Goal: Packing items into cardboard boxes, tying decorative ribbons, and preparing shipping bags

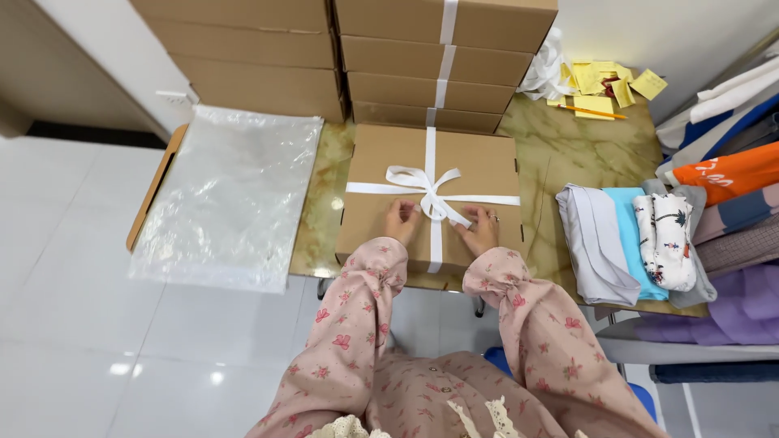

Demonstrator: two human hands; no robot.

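Observation:
A flat brown cardboard box (381,158) lies on the marbled table (568,154) in front of me, tied crosswise with a white ribbon (428,195) that ends in a bow at its middle. My left hand (401,221) rests on the lid just left of the bow's loose tails, fingers curled down. My right hand (480,229) lies on the lid to the right of the tails, fingertips touching the ribbon. Both arms wear pink flowered sleeves.
Stacks of similar brown boxes (430,73) stand behind, some ribboned. A pile of clear plastic bags (231,195) lies at the left on a wooden board. Folded clothes (641,239) lie at the right. Yellow paper notes (600,85) and a pencil sit at the back right.

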